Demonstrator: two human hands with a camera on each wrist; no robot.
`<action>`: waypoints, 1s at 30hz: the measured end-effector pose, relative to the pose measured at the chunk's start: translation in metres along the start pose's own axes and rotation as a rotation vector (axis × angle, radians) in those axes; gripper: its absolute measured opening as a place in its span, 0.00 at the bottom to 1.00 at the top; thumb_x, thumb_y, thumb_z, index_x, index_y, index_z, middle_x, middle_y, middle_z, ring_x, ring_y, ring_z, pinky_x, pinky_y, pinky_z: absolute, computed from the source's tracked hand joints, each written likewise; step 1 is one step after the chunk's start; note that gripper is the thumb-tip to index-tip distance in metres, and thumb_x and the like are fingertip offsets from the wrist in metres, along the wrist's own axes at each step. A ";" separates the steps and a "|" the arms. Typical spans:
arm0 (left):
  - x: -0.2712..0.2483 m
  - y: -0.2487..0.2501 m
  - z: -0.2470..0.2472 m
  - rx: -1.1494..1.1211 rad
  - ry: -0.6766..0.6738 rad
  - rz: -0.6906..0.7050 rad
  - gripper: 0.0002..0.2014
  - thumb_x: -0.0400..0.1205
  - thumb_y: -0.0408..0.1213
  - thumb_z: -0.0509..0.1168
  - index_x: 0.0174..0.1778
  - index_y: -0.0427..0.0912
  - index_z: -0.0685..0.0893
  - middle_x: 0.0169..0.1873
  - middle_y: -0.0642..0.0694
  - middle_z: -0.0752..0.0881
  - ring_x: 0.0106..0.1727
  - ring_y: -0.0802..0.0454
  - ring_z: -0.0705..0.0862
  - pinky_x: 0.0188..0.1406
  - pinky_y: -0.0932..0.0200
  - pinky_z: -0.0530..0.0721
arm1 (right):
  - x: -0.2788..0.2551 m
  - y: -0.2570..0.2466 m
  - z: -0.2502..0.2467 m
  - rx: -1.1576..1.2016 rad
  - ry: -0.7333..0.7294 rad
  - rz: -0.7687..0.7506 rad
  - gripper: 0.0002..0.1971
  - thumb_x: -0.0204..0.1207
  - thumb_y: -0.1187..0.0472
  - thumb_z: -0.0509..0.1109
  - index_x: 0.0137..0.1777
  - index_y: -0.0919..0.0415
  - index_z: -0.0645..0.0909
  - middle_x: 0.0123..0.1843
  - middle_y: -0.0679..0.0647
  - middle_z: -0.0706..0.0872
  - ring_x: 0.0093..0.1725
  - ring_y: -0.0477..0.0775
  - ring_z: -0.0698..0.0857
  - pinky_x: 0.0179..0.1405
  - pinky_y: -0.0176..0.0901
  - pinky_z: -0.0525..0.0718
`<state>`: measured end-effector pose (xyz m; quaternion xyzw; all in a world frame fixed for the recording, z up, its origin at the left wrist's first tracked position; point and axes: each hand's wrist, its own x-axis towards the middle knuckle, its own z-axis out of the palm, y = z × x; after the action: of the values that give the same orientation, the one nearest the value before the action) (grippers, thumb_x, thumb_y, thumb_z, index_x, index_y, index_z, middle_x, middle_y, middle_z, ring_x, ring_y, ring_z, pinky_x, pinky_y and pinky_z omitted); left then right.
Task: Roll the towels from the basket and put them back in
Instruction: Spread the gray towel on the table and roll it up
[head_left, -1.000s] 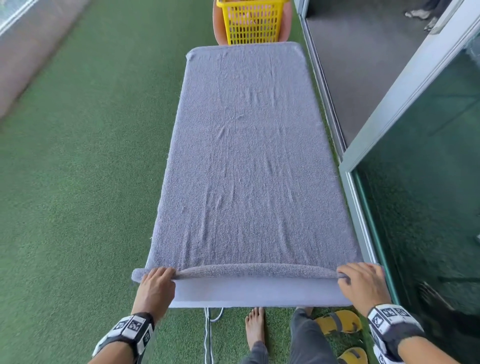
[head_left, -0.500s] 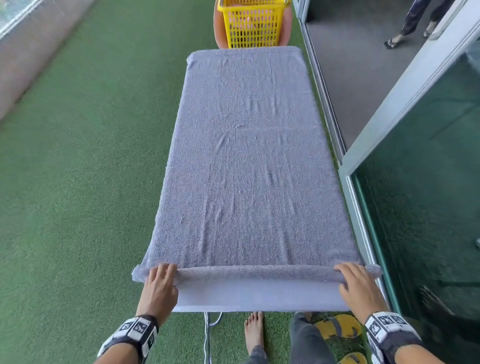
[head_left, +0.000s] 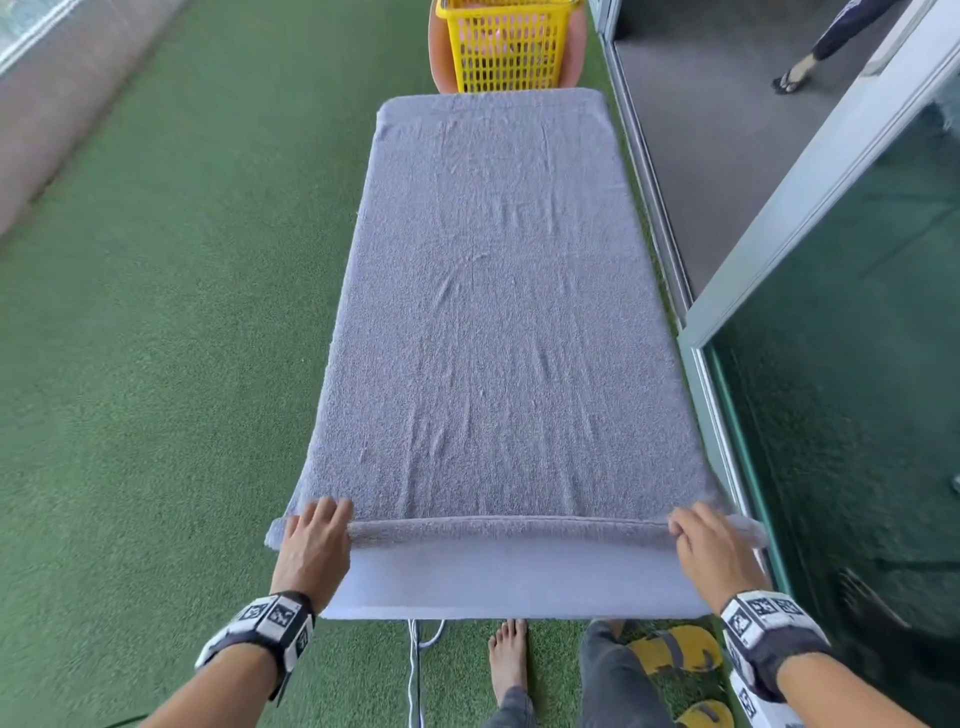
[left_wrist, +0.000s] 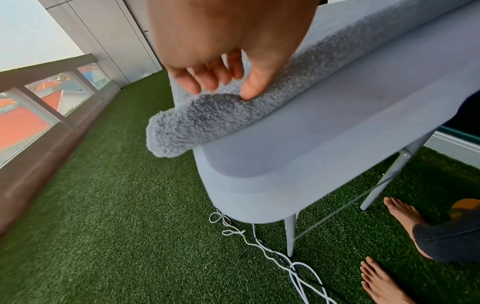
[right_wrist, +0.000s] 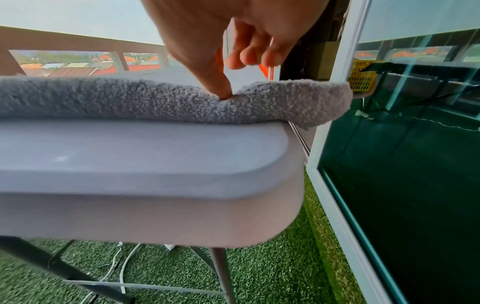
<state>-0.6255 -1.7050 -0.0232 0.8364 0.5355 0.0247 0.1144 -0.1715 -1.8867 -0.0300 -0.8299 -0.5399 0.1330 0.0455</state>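
Note:
A grey towel lies spread flat along a narrow grey table. Its near edge is turned into a thin roll across the table's width. My left hand grips the roll's left end, thumb on the near side and fingers curled over it. My right hand holds the right end, its thumb pressed into the towel and fingers curled behind. Both ends of the roll overhang the table's sides. The yellow basket stands on an orange seat beyond the far end.
A glass sliding door and its frame run close along the table's right side. White cables trail on the green turf under the near edge, beside my bare foot and yellow sandals. Another person's foot shows indoors, far right.
Both hands have pushed the rolled near edge a little farther up the table, and the bare strip of table in front of the roll is slightly wider.

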 end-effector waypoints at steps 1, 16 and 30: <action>-0.001 0.003 0.002 -0.015 0.005 0.017 0.17 0.66 0.18 0.66 0.44 0.41 0.75 0.36 0.47 0.77 0.36 0.52 0.70 0.34 0.55 0.79 | 0.000 -0.001 0.003 0.020 -0.018 -0.010 0.21 0.59 0.75 0.76 0.35 0.50 0.70 0.37 0.48 0.72 0.33 0.51 0.73 0.20 0.49 0.77; -0.015 0.017 0.003 0.016 -0.111 -0.016 0.14 0.69 0.16 0.64 0.42 0.39 0.82 0.35 0.46 0.84 0.35 0.50 0.78 0.37 0.53 0.83 | -0.003 -0.009 -0.002 -0.076 -0.076 0.015 0.16 0.60 0.66 0.77 0.50 0.55 0.87 0.47 0.50 0.89 0.50 0.57 0.84 0.51 0.54 0.78; -0.020 0.011 0.000 0.058 -0.060 0.072 0.16 0.66 0.20 0.67 0.44 0.40 0.76 0.37 0.46 0.78 0.35 0.52 0.73 0.34 0.51 0.84 | -0.012 -0.010 -0.011 -0.140 -0.123 -0.086 0.33 0.46 0.76 0.76 0.33 0.44 0.59 0.32 0.43 0.65 0.31 0.52 0.69 0.28 0.45 0.68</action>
<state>-0.6241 -1.7275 -0.0194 0.8583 0.5021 -0.0120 0.1054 -0.1820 -1.8923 -0.0154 -0.7973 -0.5849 0.1434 -0.0399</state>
